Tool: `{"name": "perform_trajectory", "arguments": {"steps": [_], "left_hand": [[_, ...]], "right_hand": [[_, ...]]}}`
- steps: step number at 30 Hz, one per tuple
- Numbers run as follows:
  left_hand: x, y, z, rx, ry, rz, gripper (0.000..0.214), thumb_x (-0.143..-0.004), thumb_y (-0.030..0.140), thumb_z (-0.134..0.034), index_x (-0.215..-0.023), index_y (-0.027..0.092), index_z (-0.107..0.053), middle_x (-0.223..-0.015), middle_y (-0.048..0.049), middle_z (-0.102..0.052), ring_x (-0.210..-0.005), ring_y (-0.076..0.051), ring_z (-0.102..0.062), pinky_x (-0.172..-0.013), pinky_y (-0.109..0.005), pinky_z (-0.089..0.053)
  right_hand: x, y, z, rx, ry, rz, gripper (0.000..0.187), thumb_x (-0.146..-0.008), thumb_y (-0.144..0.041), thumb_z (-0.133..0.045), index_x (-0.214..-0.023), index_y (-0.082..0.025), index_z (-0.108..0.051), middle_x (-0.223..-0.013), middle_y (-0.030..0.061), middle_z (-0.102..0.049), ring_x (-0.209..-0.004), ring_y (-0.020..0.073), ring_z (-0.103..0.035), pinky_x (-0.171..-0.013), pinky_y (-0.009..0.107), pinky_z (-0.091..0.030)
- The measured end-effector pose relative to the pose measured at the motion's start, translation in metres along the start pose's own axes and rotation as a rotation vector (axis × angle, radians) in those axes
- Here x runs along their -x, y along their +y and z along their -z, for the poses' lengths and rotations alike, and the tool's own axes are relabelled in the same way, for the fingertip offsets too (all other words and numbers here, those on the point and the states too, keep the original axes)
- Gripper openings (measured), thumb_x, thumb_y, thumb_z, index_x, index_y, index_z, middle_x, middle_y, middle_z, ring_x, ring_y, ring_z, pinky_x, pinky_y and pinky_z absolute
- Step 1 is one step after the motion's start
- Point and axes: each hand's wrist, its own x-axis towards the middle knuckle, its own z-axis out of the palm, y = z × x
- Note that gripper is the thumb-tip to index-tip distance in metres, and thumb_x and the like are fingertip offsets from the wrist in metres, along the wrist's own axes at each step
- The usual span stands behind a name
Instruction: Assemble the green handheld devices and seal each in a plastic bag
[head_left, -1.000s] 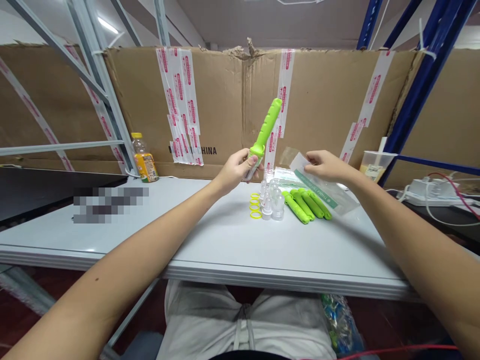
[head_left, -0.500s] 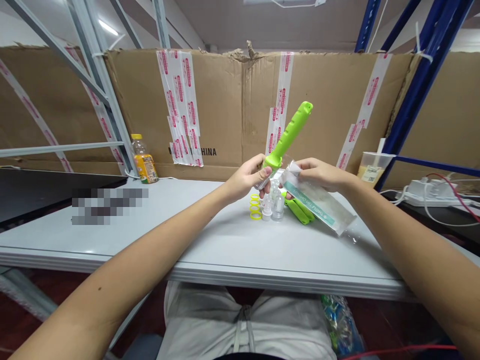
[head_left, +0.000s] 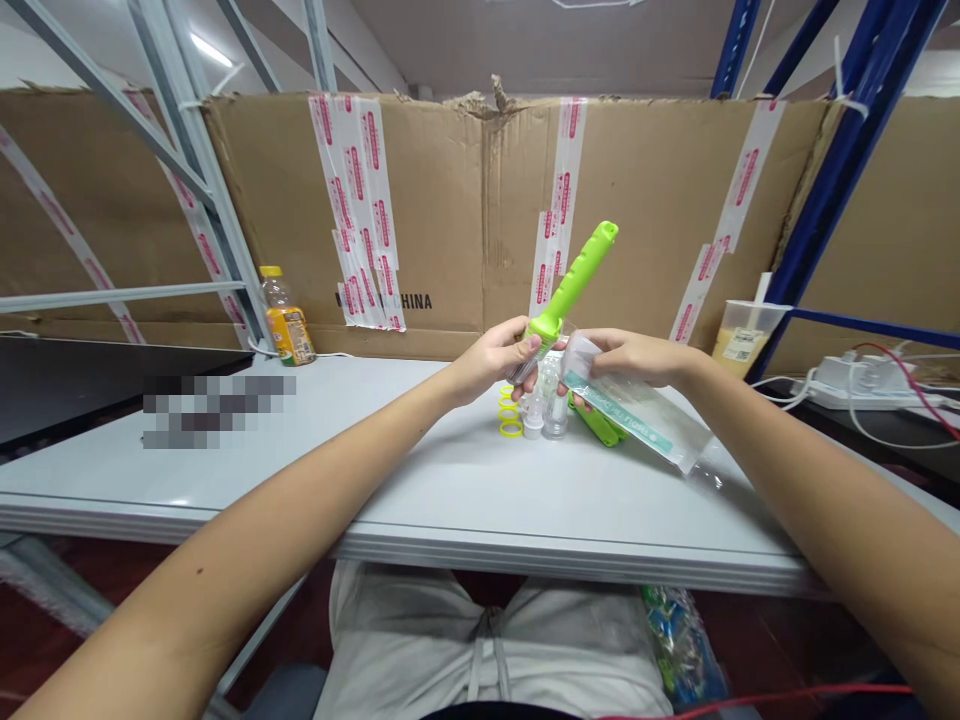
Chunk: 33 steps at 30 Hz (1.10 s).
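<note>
My left hand (head_left: 496,362) is closed round the clear lower end of a tool with a bright green handle (head_left: 576,283), which tilts up and to the right. Right beside it, my right hand (head_left: 628,357) pinches the mouth of a clear plastic bag (head_left: 637,420) with a teal strip, its far end resting on the white table (head_left: 420,480). Under the hands lie yellow rings (head_left: 511,412), small clear caps (head_left: 546,412) and more green handles (head_left: 600,424), partly hidden by the bag.
An orange drink bottle (head_left: 286,320) stands at the back left against a taped cardboard wall (head_left: 450,200). At the back right stand a plastic cup (head_left: 742,332) and a white power strip (head_left: 855,384) with cables. Blue shelf posts (head_left: 825,170) rise on the right.
My left hand carried the green-handled tool to the right and tilted it more. My right hand lifted the bag from the table and brought its mouth up to the tool's lower end.
</note>
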Motion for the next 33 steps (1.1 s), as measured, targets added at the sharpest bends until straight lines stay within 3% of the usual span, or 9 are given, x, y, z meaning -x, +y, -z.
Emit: {"name": "perform_trajectory", "arguments": {"steps": [5,11,15,24,28,33], "left_hand": [[0.000,0.001,-0.002,0.024,0.004,-0.014,0.044,-0.083,0.053,-0.068,-0.103,0.016,-0.056,-0.089,-0.0080,-0.067,-0.057,-0.012,-0.059,-0.042,-0.023,-0.039],[-0.001,0.005,-0.009,-0.006,-0.053,-0.015,0.045,-0.082,0.054,-0.069,-0.101,0.016,-0.055,-0.076,-0.0043,-0.065,-0.054,-0.012,-0.058,-0.040,-0.022,-0.037],[0.000,0.013,-0.015,-0.001,-0.075,-0.073,0.043,-0.083,0.053,-0.068,-0.100,0.016,-0.054,-0.082,-0.0051,-0.066,-0.053,-0.010,-0.057,-0.040,-0.021,-0.037],[0.001,0.016,-0.017,-0.103,-0.016,-0.103,0.041,-0.083,0.052,-0.069,-0.097,0.017,-0.051,-0.067,0.0000,-0.060,-0.054,-0.012,-0.060,-0.041,-0.021,-0.040],[0.001,0.018,-0.017,-0.105,-0.049,-0.068,0.045,-0.081,0.054,-0.070,-0.098,0.017,-0.051,-0.079,-0.0041,-0.065,-0.057,-0.013,-0.062,-0.041,-0.022,-0.041],[0.002,0.019,-0.017,-0.100,-0.122,-0.040,0.044,-0.081,0.054,-0.070,-0.095,0.017,-0.053,-0.088,-0.0083,-0.069,-0.058,-0.013,-0.063,-0.041,-0.022,-0.039]], "right_hand": [[0.000,0.000,0.004,0.011,0.036,-0.046,0.047,-0.073,-0.014,-0.062,-0.119,-0.023,-0.057,-0.101,0.0058,-0.073,-0.087,0.0239,-0.070,-0.081,0.039,-0.058],[0.005,-0.015,0.002,0.136,0.116,-0.021,0.037,-0.073,-0.015,-0.063,-0.110,-0.023,-0.066,-0.103,0.0048,-0.072,-0.103,0.0268,-0.066,-0.090,0.038,-0.055],[0.006,-0.022,-0.004,0.140,0.122,0.024,0.027,-0.076,-0.019,-0.064,-0.103,-0.022,-0.068,-0.099,0.0050,-0.072,-0.100,0.0260,-0.066,-0.090,0.039,-0.054],[0.008,-0.030,-0.012,0.130,0.228,0.052,0.021,-0.081,-0.025,-0.066,-0.099,-0.018,-0.072,-0.095,0.0085,-0.073,-0.087,0.0240,-0.066,-0.079,0.035,-0.054],[0.005,-0.029,-0.015,0.131,0.146,0.066,0.019,-0.084,-0.027,-0.065,-0.098,-0.017,-0.072,-0.086,0.0073,-0.072,-0.084,0.0217,-0.065,-0.079,0.034,-0.053],[0.004,-0.030,-0.018,0.143,-0.003,0.109,0.022,-0.084,-0.032,-0.068,-0.100,-0.017,-0.072,-0.090,0.0064,-0.073,-0.086,0.0202,-0.065,-0.079,0.032,-0.053]]}}
